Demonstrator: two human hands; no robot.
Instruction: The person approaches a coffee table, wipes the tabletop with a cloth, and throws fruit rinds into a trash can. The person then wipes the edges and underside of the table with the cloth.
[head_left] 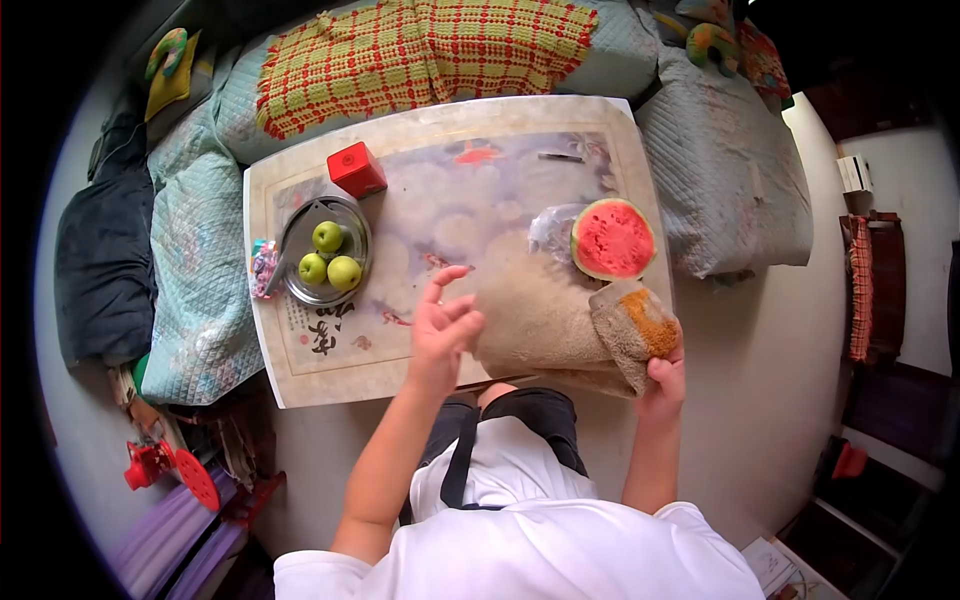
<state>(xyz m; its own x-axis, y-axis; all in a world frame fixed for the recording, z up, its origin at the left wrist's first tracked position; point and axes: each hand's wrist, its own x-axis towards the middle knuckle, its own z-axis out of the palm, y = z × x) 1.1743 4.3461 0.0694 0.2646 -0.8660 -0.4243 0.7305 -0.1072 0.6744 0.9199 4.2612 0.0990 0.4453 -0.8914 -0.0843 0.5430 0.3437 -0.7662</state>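
Note:
My right hand [664, 378] grips the edge of a beige cloth [545, 325] with an orange-brown patch, at the near right of the table. The cloth spreads leftward from it, partly blurred, over the table's near edge. My left hand [443, 335] is raised just left of the cloth, its fingers apart and nothing in them. Beyond the cloth a cut watermelon [614, 239] shows its red face, beside a clear plastic bag [553, 232].
On the table [420, 370], a metal tray [362, 262] at the left holds green apples [344, 273] and a knife. A red box [356, 170] stands behind it, a small colourful packet [264, 268] beside it. Covered sofas [720, 170] border the far and right sides.

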